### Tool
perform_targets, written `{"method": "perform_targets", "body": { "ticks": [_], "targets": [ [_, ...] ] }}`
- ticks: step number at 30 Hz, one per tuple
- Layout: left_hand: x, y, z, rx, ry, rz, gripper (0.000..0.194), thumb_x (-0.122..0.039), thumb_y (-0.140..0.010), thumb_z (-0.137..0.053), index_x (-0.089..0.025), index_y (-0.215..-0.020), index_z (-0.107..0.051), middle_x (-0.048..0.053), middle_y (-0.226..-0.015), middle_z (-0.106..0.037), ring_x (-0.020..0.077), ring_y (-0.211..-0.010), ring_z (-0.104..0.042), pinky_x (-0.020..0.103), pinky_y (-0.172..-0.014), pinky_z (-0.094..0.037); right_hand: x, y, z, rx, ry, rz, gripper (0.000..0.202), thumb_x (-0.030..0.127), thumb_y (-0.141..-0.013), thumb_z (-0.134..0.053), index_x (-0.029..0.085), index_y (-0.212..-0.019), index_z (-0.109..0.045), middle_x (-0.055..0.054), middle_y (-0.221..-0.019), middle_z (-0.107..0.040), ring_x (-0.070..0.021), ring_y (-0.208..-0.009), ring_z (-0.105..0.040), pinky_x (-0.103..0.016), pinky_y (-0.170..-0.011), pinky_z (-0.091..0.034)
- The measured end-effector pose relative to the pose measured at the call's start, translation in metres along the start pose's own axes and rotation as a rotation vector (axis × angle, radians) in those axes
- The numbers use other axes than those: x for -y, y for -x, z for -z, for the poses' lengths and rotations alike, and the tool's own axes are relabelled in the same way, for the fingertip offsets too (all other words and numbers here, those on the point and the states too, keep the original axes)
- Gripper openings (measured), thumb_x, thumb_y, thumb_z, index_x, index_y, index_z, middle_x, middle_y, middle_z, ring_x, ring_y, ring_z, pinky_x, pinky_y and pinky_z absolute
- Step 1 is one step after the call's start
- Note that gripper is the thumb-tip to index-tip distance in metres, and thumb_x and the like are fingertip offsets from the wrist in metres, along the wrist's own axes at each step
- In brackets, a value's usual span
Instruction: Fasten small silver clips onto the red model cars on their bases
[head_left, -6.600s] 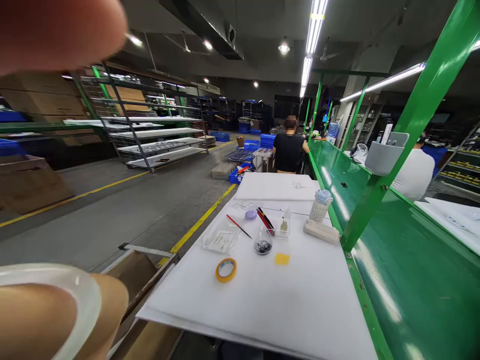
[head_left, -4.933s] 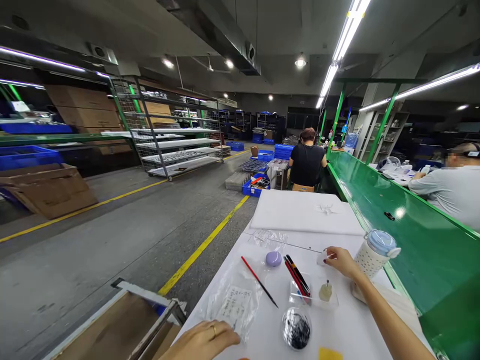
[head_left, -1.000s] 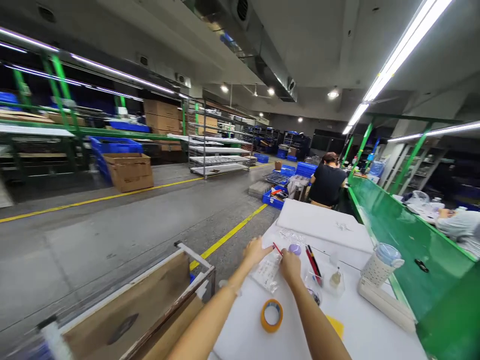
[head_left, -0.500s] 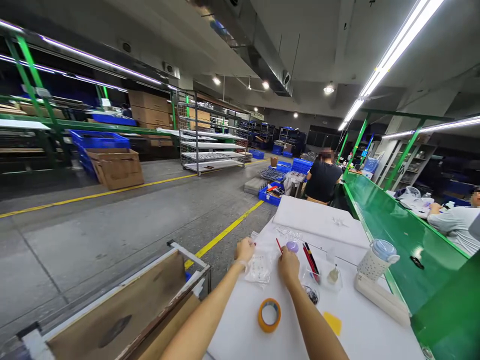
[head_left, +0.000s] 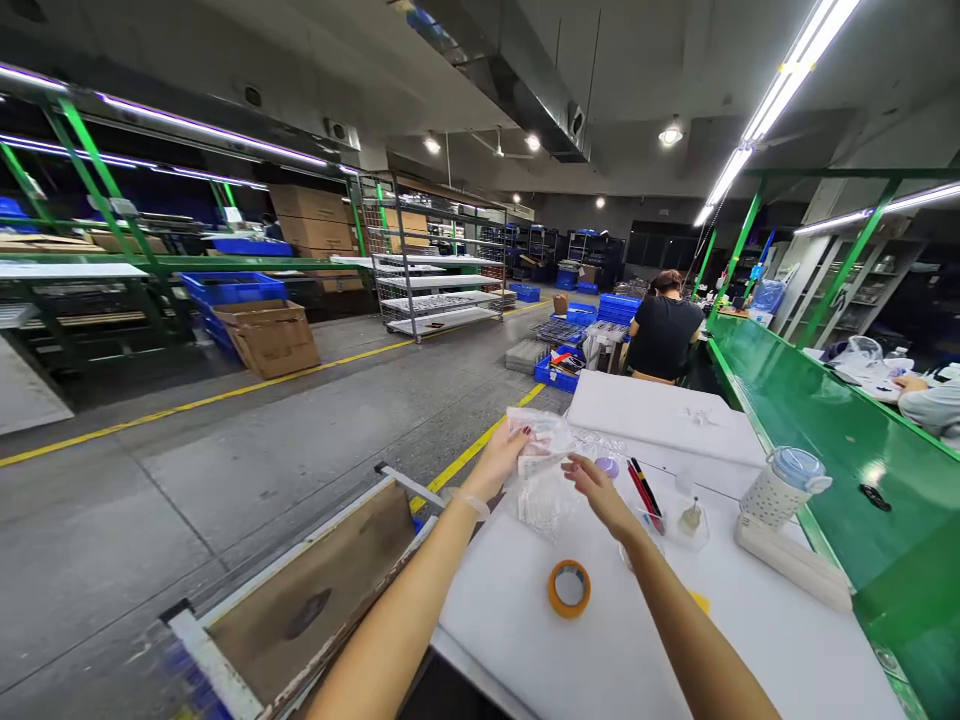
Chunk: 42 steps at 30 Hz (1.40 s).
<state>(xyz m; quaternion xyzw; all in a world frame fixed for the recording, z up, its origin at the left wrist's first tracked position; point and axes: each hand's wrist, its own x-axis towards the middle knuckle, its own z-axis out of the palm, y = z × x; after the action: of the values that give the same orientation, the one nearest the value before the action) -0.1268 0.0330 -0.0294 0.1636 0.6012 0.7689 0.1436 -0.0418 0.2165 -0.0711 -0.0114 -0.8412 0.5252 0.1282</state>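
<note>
My left hand (head_left: 501, 460) grips a clear plastic bag (head_left: 541, 432) by its left side, raised over the white tabletop (head_left: 510, 590). Small pale pieces show through another clear bag (head_left: 538, 505) just below it. My right hand (head_left: 598, 488) is beside the bags with its fingers apart and nothing in them. A purple round item (head_left: 607, 467) lies just behind my right hand. Red and black pens (head_left: 646, 495) lean in a small clear container to the right. Nearer the front is an orange roll of tape (head_left: 568, 588).
On the right stand a speckled cup (head_left: 780, 487), a long pale case (head_left: 791, 562) and a small dish (head_left: 688, 525). White foam sheets (head_left: 664, 415) lie at the back. A framed cart (head_left: 300, 590) stands left. A person (head_left: 664, 330) sits ahead.
My left hand has lifted the clear bag. My right hand has opened, and the thin red stick near it no longer shows. The view has shifted, moving the table's items rightward.
</note>
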Motion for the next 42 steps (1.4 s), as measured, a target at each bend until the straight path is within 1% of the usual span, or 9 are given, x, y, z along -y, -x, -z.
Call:
{"method": "perform_targets", "body": {
  "ticks": [3,7,10,12,16,23,33,39,42],
  "targets": [
    [-0.035,0.018,-0.018,0.082,0.056,-0.063,0.041,-0.044,-0.094,-0.066,-0.016,-0.124,-0.06,0.005,-0.114,-0.068,0.0138,-0.096,-0.068,0.033,-0.086,-0.063,0.021,0.024,0.017,0.043,-0.132,0.056,0.049,0.055,-0.097,-0.06,0.015,-0.123,-0.065,-0.011,-0.123,-0.07,-0.0217,-0.114,-0.068,-0.047,-0.102,-0.054],
    [-0.069,0.044,-0.051,0.207,0.115,-0.094,0.04,-0.04,-0.09,-0.072,-0.015,-0.12,-0.063,0.005,-0.107,-0.072,0.0114,-0.084,-0.07,0.029,-0.079,-0.063,0.051,0.05,0.063,-0.069,-0.206,0.112,0.059,0.067,-0.088,-0.063,0.019,-0.123,-0.066,-0.013,-0.129,-0.069,-0.0234,-0.118,-0.065,-0.045,-0.109,-0.049],
    [-0.089,0.057,-0.079,0.242,0.19,-0.114,0.047,-0.041,-0.082,-0.08,-0.016,-0.117,-0.064,0.006,-0.109,-0.075,0.012,-0.078,-0.073,0.025,-0.075,-0.063,0.073,0.07,0.097,-0.155,-0.203,0.142,0.064,0.06,-0.077,-0.078,0.023,-0.127,-0.066,-0.011,-0.132,-0.068,-0.0232,-0.119,-0.063,-0.042,-0.11,-0.048],
    [-0.102,0.064,-0.096,0.244,0.244,-0.127,0.049,-0.04,-0.078,-0.083,-0.017,-0.116,-0.064,0.005,-0.112,-0.075,0.0135,-0.077,-0.075,0.024,-0.074,-0.062,0.084,0.089,0.11,-0.156,-0.213,0.153,0.06,0.057,-0.076,-0.08,0.023,-0.124,-0.069,-0.01,-0.126,-0.071,-0.0222,-0.112,-0.067,-0.039,-0.102,-0.054],
    [-0.122,0.076,-0.122,0.246,0.322,-0.15,0.037,-0.033,-0.079,-0.08,-0.018,-0.111,-0.066,0.003,-0.107,-0.077,0.0136,-0.075,-0.076,0.023,-0.072,-0.062,0.096,0.13,0.114,-0.156,-0.259,0.175,0.037,0.054,-0.082,-0.077,0.02,-0.096,-0.078,-0.009,-0.093,-0.077,-0.0186,-0.087,-0.072,-0.03,-0.08,-0.061],
    [-0.129,0.09,-0.143,0.248,0.399,-0.165,0.023,-0.022,-0.082,-0.074,-0.019,-0.104,-0.069,0.001,-0.099,-0.079,0.0106,-0.068,-0.074,0.019,-0.066,-0.061,0.102,0.175,0.115,-0.277,-0.347,0.265,0.027,0.037,-0.083,-0.082,0.031,-0.109,-0.077,-0.004,-0.099,-0.078,-0.0147,-0.093,-0.073,-0.024,-0.086,-0.062],
    [-0.13,0.09,-0.15,0.293,0.388,-0.183,0.026,-0.023,-0.079,-0.077,-0.02,-0.103,-0.071,0.0,-0.098,-0.079,0.0121,-0.072,-0.075,0.019,-0.066,-0.061,0.111,0.186,0.114,-0.3,-0.415,0.337,0.027,0.024,-0.087,-0.078,0.035,-0.111,-0.078,0.0,-0.095,-0.077,-0.0088,-0.089,-0.072,-0.015,-0.084,-0.06],
    [-0.127,0.086,-0.145,0.339,0.33,-0.218,0.027,-0.031,-0.081,-0.078,-0.024,-0.106,-0.07,-0.003,-0.103,-0.079,0.0087,-0.079,-0.076,0.013,-0.067,-0.059,0.109,0.188,0.118,-0.326,-0.347,0.34,0.025,0.025,-0.088,-0.077,0.034,-0.111,-0.077,-0.001,-0.098,-0.077,-0.0103,-0.091,-0.072,-0.018,-0.088,-0.06],
    [-0.118,0.092,-0.147,0.475,0.219,-0.204,0.036,-0.041,-0.077,-0.083,-0.023,-0.107,-0.072,0.0,-0.096,-0.08,0.0125,-0.075,-0.077,0.017,-0.066,-0.06,0.109,0.179,0.127,-0.273,-0.295,0.332,0.031,0.04,-0.087,-0.078,0.032,-0.117,-0.075,-0.004,-0.104,-0.077,-0.0153,-0.098,-0.073,-0.024,-0.091,-0.06]
  ]
}}
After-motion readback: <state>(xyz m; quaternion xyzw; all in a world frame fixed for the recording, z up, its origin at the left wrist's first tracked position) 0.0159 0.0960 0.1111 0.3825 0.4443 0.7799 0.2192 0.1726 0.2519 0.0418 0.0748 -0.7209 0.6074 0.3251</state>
